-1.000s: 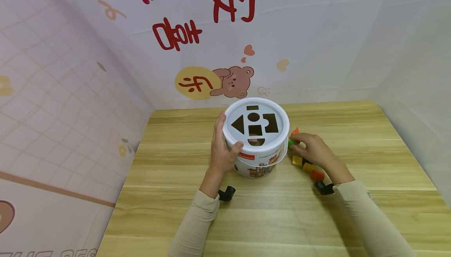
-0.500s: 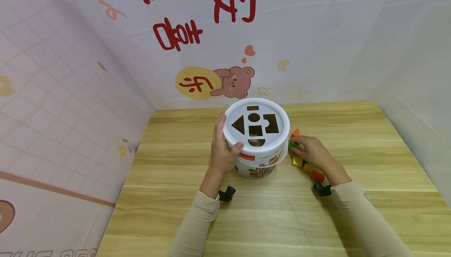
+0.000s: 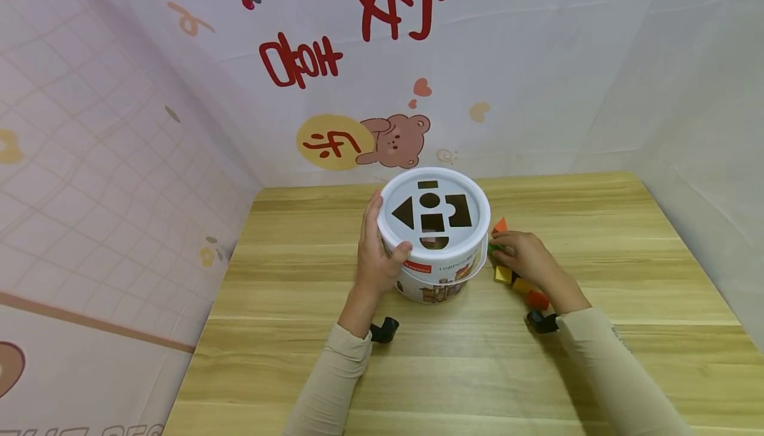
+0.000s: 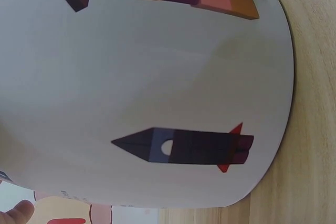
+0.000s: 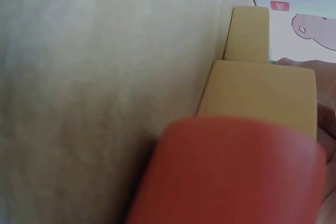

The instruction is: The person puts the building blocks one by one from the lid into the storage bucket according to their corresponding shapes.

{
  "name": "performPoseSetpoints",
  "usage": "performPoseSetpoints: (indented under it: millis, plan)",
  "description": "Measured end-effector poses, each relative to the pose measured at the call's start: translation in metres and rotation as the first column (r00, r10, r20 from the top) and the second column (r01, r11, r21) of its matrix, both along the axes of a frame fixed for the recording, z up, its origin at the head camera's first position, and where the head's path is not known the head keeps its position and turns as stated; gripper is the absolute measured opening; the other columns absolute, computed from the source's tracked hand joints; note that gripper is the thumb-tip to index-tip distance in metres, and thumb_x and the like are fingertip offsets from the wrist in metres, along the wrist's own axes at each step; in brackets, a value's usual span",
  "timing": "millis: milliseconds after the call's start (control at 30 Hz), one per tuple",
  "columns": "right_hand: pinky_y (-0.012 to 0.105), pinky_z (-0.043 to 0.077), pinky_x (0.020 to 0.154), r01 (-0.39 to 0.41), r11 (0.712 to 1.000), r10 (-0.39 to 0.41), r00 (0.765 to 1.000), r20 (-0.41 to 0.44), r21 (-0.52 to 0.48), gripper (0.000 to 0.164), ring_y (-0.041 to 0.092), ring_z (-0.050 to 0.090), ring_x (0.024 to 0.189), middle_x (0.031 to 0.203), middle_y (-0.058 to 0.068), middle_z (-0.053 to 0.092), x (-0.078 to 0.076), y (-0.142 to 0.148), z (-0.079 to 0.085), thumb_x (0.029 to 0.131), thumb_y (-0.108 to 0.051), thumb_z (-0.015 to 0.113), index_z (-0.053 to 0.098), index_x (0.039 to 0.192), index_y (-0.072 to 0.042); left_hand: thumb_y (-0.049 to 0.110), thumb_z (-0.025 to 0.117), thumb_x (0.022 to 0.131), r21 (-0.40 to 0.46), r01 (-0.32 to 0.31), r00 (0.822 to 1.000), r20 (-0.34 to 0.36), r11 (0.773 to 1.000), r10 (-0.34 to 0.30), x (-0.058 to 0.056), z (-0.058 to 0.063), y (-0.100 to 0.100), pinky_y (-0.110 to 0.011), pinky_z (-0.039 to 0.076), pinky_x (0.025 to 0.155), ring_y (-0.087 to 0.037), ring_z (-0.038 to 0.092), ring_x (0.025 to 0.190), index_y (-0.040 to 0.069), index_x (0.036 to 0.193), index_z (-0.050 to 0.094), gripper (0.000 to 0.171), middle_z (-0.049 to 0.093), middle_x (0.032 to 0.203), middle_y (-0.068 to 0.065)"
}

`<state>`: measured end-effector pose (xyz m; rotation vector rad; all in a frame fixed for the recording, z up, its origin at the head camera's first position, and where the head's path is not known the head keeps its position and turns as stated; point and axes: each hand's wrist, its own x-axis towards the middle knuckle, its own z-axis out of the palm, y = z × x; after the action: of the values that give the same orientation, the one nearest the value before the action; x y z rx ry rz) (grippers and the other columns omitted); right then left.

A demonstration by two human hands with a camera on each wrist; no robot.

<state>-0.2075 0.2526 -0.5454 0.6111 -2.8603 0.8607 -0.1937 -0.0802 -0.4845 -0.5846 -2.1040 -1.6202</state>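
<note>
A white toy bucket (image 3: 438, 288) stands upright, its lid (image 3: 462, 186) cut with several shaped holes. My left hand (image 3: 377, 260) grips the bucket's upper left side, thumb near the rim. To the right of the bucket, my right hand (image 3: 531, 257) pinches a small green block (image 3: 493, 247), mostly hidden by the fingers. An orange triangular block (image 3: 500, 225) lies just beyond it. Nearer me sit a yellow block (image 3: 503, 275), another yellow block (image 3: 522, 286) and a red block (image 3: 538, 300). The right wrist view shows this red block (image 5: 231, 171) up close, the yellow ones behind it.
All of this is on a wood-grain table (image 3: 298, 250). Printed cloth walls (image 3: 537, 77) rise behind it and at both sides. The bucket's thin white handle (image 3: 477, 269) hangs down its front right. A black wrist device (image 3: 540, 322) sits by the right sleeve.
My right hand has shifted slightly toward me and left, its fingers staying at the green block. My left hand and the bucket keep their place.
</note>
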Motion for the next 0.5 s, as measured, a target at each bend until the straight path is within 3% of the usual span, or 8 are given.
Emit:
performPoseSetpoints:
  millis: [200,500]
  plan:
    - [0.056,0.058,0.085,0.019,1.0,-0.019,1.0,0.001,-0.025,0.018,0.035,0.072,0.096,0.107,0.016,0.077,0.0012,-0.0002,0.0001,0.092,0.0,0.079,0.078,0.11,0.001,0.083,0.056,0.087,0.002,0.0,1.0,-0.009,1.0,0.0,-0.0002,0.0,0.0007,-0.055,0.034,0.121,-0.025,0.036,0.152,0.013,0.163,0.033,0.106,0.028,0.171,-0.004]
    - [0.056,0.058,0.085,0.0,0.999,-0.003,0.998,-0.056,-0.049,0.019,0.033,0.073,0.095,0.103,0.013,0.078,0.0036,0.0003,0.0094,0.091,0.002,0.078,0.08,0.11,-0.002,0.083,0.056,0.087,0.001,0.003,1.0,0.004,1.0,-0.003,0.0009,0.0005,0.0008,-0.055,0.033,0.121,-0.025,0.035,0.152,0.014,0.164,0.032,0.106,0.027,0.171,-0.003]
